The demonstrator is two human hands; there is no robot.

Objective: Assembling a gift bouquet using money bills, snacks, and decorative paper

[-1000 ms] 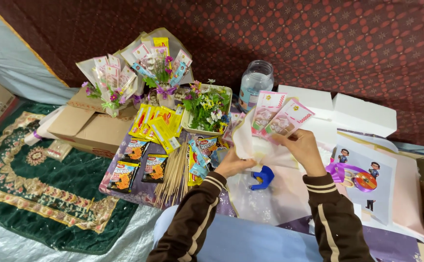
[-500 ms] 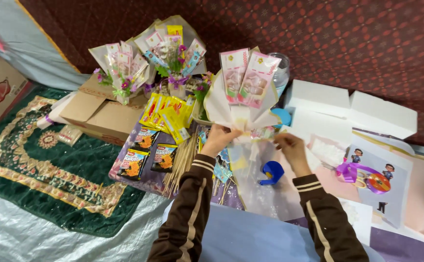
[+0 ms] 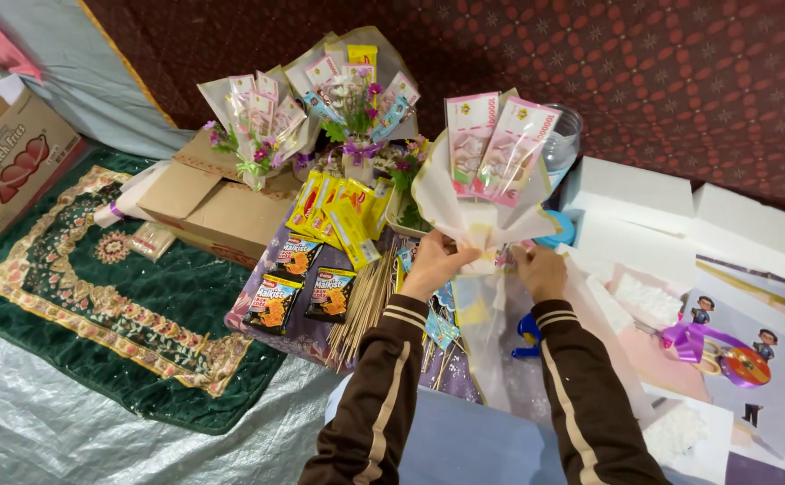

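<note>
Sleeves (image 3: pixel 383 395), brown with a pale stripe, rise from the bottom edge toward the work. Left hand (image 3: pixel 435 260) is closed around the gathered base of a bouquet (image 3: pixel 487 184); right hand (image 3: pixel 541 269) pinches the same base from the other side, fingers curled tight on the paper. The bouquet sits at frame centre, above a clear sheet (image 3: pixel 491 341). Its long axis runs from the hands upward and away, stem end near the wrists, open end toward the far wall. Cream wrap fans out around two pink banknotes (image 3: pixel 498 144), which stand upright, tilted slightly right.

Just left of the left wrist lie skewers (image 3: pixel 364 305) and dark snack packets (image 3: pixel 303 283) on purple cloth, with yellow sachets (image 3: pixel 339 211) beyond them. A green rug (image 3: pixel 114 296) spreads further left. To the right, purple ribbon (image 3: pixel 693 339) lies on printed paper.

Farther back, two finished bouquets (image 3: pixel 321 103) lean on a flat carton (image 3: pixel 208 202). A clear jar (image 3: pixel 561 139) stands behind the held bouquet, white foam blocks (image 3: pixel 680 211) beside it, and a maroon patterned cloth (image 3: pixel 635 63) hangs behind all.
</note>
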